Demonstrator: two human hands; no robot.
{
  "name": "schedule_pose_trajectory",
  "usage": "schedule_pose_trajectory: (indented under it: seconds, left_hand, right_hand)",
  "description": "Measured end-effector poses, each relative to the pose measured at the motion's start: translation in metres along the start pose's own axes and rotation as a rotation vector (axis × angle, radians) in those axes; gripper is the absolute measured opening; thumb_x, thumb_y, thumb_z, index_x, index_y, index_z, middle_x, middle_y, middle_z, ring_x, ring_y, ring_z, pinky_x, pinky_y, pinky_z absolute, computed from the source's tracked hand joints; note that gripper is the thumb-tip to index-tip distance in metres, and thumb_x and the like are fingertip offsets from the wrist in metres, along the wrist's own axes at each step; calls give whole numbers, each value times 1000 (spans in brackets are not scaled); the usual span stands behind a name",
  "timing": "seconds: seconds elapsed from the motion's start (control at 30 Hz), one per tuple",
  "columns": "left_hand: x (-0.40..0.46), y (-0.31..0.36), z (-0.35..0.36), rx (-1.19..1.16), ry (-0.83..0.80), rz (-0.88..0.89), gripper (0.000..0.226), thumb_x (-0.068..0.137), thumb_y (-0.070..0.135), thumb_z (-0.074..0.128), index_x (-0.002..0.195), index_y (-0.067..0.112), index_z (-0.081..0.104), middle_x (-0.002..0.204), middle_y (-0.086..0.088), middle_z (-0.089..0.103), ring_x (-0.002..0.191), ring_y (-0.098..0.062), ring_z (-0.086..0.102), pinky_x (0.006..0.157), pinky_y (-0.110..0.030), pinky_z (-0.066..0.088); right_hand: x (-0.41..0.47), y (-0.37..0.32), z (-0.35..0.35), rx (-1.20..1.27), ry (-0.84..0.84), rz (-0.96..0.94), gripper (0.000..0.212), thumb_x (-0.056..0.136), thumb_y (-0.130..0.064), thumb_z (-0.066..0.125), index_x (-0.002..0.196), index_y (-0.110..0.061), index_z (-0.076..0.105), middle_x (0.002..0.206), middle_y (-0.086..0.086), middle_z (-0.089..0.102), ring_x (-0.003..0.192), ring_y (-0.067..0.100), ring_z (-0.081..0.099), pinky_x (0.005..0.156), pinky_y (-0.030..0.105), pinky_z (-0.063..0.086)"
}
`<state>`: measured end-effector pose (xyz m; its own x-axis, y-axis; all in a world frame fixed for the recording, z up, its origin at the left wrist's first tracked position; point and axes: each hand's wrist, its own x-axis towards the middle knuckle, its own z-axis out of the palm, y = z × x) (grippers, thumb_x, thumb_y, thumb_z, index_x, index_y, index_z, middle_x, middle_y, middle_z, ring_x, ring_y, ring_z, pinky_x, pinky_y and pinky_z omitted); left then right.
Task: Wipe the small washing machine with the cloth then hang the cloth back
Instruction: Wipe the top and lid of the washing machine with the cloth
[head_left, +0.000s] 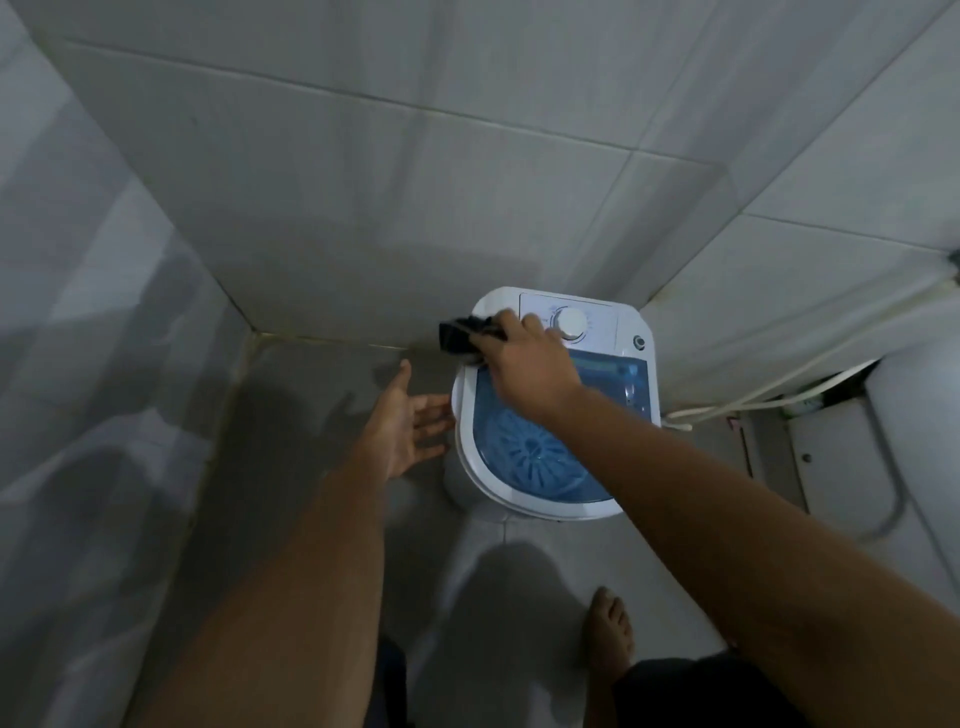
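A small white washing machine (602, 332) with a blue see-through lid (524, 457) and a round white dial (569, 323) stands on the floor against the tiled wall. My right hand (524, 358) presses a dark cloth (462, 335) onto the machine's top left corner, beside the dial panel. My left hand (410, 421) is open, fingers spread, right at the machine's left side; whether it touches the casing I cannot tell.
Tiled walls meet in a corner left of the machine. A white toilet (914, 441) stands at the right, with white hoses (779, 364) running along the wall behind. My bare foot (610, 631) is on the floor in front of the machine.
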<state>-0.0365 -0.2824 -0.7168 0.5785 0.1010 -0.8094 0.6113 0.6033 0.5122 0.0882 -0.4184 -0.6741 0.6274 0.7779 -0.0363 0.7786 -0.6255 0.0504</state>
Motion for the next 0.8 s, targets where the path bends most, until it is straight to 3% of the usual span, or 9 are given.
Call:
schedule_pose_trajectory:
  seconds: [0.07, 0.2, 0.3, 0.4, 0.47, 0.57, 0.67, 0.73, 0.8]
  left_hand:
    - [0, -1, -2, -9, -24, -4, 90, 87, 79, 22, 119, 9, 68, 120, -11, 70, 117, -29, 61, 111, -51, 40]
    - [-8, 2, 4, 19, -10, -8, 82, 91, 76, 20, 92, 11, 70, 100, -8, 71, 97, -24, 65, 89, -39, 49]
    - [-7, 2, 4, 34, 8, 21, 87, 87, 79, 22, 100, 10, 72, 108, -11, 72, 104, -26, 65, 100, -42, 47]
    - [-4, 1, 3, 72, 28, 15, 93, 84, 83, 24, 120, 11, 69, 121, -10, 70, 117, -26, 61, 110, -48, 40]
    - [-3, 1, 4, 86, 29, 14, 91, 85, 81, 23, 121, 12, 68, 124, -8, 69, 119, -24, 60, 111, -50, 38]
    - [-3, 1, 5, 74, 26, 15, 90, 86, 80, 22, 119, 12, 69, 123, -7, 68, 119, -23, 59, 111, -49, 39]
    - [-2, -1, 5, 49, 7, 22, 87, 86, 80, 24, 114, 12, 70, 120, -8, 69, 116, -24, 60, 109, -48, 41]
    - [2, -3, 4, 41, 26, 26, 82, 88, 78, 29, 116, 12, 69, 117, -9, 70, 113, -26, 62, 106, -48, 44]
    - [5, -5, 5, 39, 69, 43, 70, 93, 67, 37, 118, 9, 68, 115, -14, 71, 104, -30, 65, 93, -44, 51]
  right_hand:
    - [-38, -7, 5, 81, 10, -132, 49, 84, -19, 63, 133, -26, 63, 125, 14, 57, 99, 38, 54, 79, 50, 52]
    - [-87, -11, -10, 213, -257, -415, 40, 96, -31, 50, 134, -30, 61, 124, 7, 57, 102, 29, 57, 82, 45, 52]
    - [-63, 3, -35, 413, -395, -399, 35, 99, -24, 53, 132, -25, 64, 121, 7, 61, 108, 25, 59, 94, 46, 51]
    - [-11, 30, -48, 557, -145, -81, 39, 99, -24, 51, 137, -23, 59, 117, 9, 61, 107, 27, 59, 95, 45, 49]
    - [20, 39, -40, 470, 10, 122, 46, 101, -26, 50, 147, -21, 49, 125, 15, 57, 111, 35, 56, 93, 47, 50]
    - [35, 20, -21, 151, -35, 283, 56, 98, -23, 52, 152, -25, 38, 138, 16, 45, 117, 39, 48, 90, 49, 47]
    - [1, -7, 3, 16, -70, 140, 65, 91, -16, 55, 152, -29, 37, 143, 16, 39, 118, 39, 44, 94, 50, 42]
    - [-38, -18, 13, 25, 8, -3, 64, 86, -16, 59, 148, -27, 47, 141, 17, 47, 111, 39, 49, 88, 49, 45]
    - [-81, -23, 20, 41, 66, -110, 58, 84, -23, 63, 141, -27, 55, 135, 15, 55, 99, 36, 55, 79, 45, 46]
